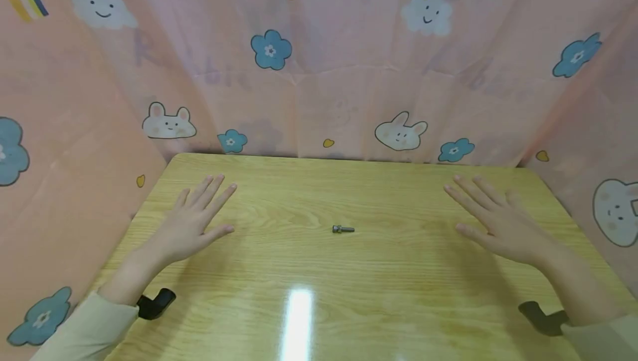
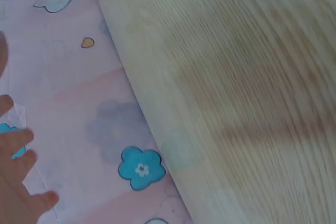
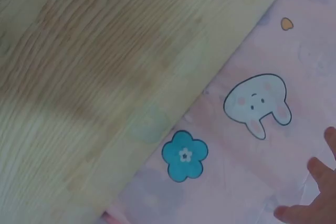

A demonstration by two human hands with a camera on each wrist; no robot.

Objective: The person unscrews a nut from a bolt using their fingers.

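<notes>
A small grey metal bolt [image 1: 343,229] lies on its side near the middle of the wooden table [image 1: 319,272], its thicker end toward the left and its thin shank toward the right. To its left, my left hand [image 1: 191,225] is held over the table with fingers straight and spread, holding nothing. My right hand [image 1: 503,228] hovers on the other side, palm down, its fingers likewise spread and empty. Both hands are well apart from the bolt. Fingertips of the left hand [image 2: 18,182] show at the edge of the left wrist view, and the right hand [image 3: 315,198] shows in its own.
Pink curtain cloth [image 1: 319,89] printed with rabbits, flowers and rainbows stands behind the table and along both sides. Black wrist mounts [image 1: 155,304] sit at the cuffs. A bright light reflection marks the table's near part.
</notes>
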